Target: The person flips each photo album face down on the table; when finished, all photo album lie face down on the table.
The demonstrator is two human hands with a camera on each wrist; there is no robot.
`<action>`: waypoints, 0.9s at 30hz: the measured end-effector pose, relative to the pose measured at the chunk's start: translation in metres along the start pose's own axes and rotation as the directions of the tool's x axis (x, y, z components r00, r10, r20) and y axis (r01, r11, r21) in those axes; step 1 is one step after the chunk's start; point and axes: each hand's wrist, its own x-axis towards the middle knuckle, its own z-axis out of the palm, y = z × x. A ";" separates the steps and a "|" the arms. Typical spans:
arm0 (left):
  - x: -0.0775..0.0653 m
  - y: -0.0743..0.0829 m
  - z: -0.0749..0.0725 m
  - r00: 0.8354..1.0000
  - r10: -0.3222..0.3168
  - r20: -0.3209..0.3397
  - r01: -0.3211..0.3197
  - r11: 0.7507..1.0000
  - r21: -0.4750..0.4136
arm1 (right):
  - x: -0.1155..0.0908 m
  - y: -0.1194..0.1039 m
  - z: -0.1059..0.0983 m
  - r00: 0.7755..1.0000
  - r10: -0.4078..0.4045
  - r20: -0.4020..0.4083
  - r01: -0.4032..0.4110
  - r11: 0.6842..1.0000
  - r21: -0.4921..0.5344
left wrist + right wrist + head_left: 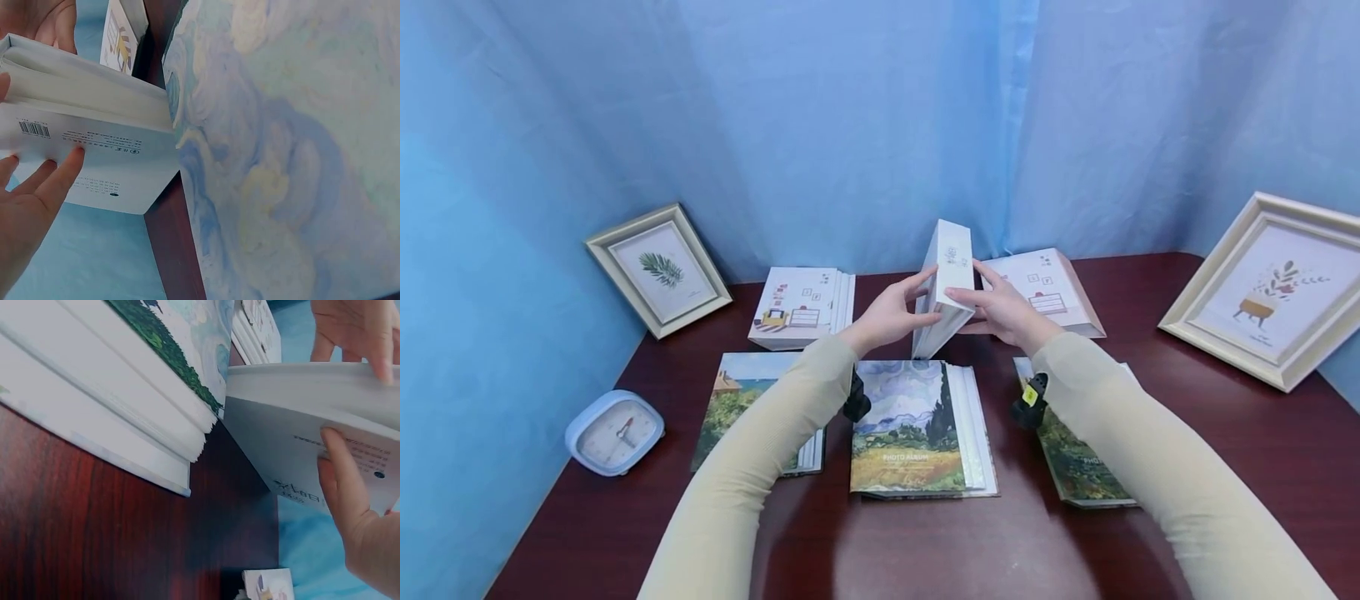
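A thick white photo album stands tilted on edge at the back middle of the table, its printed narrow side facing up. My left hand grips it from the left, and my right hand holds it from the right, thumb across the narrow side. In the left wrist view, fingers rest on the album's barcoded cover. Fingers also lie on a printed cover in the right wrist view. Just in front lies an album with a painted landscape, marked PHOTO ALBUM.
White albums lie at the back left and back right. Painted albums lie front left and front right, partly under my sleeves. A blue clock and two picture frames, left and right, stand at the sides.
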 end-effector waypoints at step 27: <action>-0.005 -0.020 -0.005 0.965 -0.062 0.255 -0.038 0.928 0.370 | 0.002 0.008 0.005 0.985 0.158 -0.070 -0.159 0.987 -0.006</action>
